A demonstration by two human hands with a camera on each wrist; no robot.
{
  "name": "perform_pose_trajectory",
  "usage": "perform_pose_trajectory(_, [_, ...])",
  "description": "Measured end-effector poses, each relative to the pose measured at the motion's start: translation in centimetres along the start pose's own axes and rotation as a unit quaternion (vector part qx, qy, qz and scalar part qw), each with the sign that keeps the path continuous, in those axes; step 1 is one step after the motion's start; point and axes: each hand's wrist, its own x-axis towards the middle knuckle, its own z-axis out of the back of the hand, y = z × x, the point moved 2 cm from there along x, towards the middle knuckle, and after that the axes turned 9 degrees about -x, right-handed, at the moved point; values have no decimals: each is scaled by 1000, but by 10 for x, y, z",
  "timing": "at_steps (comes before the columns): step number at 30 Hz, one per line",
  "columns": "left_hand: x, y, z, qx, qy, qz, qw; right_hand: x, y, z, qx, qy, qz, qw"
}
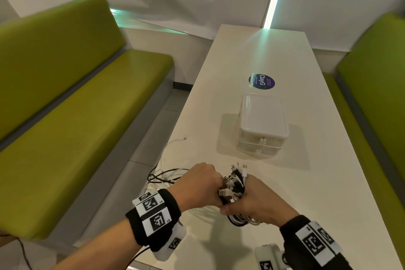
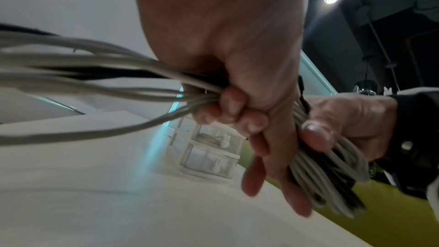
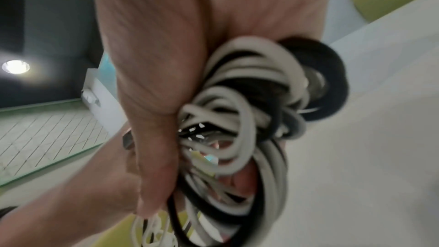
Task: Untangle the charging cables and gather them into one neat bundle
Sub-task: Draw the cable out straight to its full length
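Observation:
White and black charging cables are gathered into a bundle near the front of the white table, their plugs sticking up. My right hand grips the looped bundle from the right. My left hand grips the trailing strands just left of it, fingers curled round them. Loose cable loops hang off the table's left edge, and one white plug end lies further up. In the left wrist view the right hand's thumb presses on the coiled cables.
A small clear two-drawer box with a white lid stands mid-table, behind the hands. A round blue sticker lies beyond it. Green benches flank the table on both sides, the right one close by.

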Motion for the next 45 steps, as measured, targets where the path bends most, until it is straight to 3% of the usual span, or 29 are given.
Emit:
perform_pose_trajectory(5, [2,-3,3,-47,-29,-2,998,1,0,2,5,15,6,1000])
perform_pose_trajectory(8, [2,0,1,18,-11,7,1000,0,-1,0,-25,28,-10,999])
perform_pose_trajectory(12, [0,7,3,36,-10,11,999,-2,-2,-2,-76,12,-36,996])
perform_pose_trajectory(23, [8,4,-6,16,-76,-11,997,4,-8,-10,-79,-25,-87,993])
perform_pose_trajectory(29, [2,-4,-5,7,-95,-52,994,-2,-13,-10,-14,52,-110,992])
perform_pose_trajectory(34, [-1,16,-4,-112,-99,-87,985,0,-11,0,22,42,-103,994])
perform_pose_trajectory(38, [-2,38,1,-279,-2,22,960,0,-7,8,52,-10,-87,995])
perform_pose_trajectory(40, [-4,48,0,-322,16,59,945,-1,-9,11,89,-46,-94,991])
perform_pose_trajectory(43, [-11,56,-6,-399,-15,74,914,-2,-11,11,173,-72,-85,979])
perform_pose_trajectory(45, [-12,52,-8,-386,-51,74,918,-1,-10,10,230,-83,-74,967])
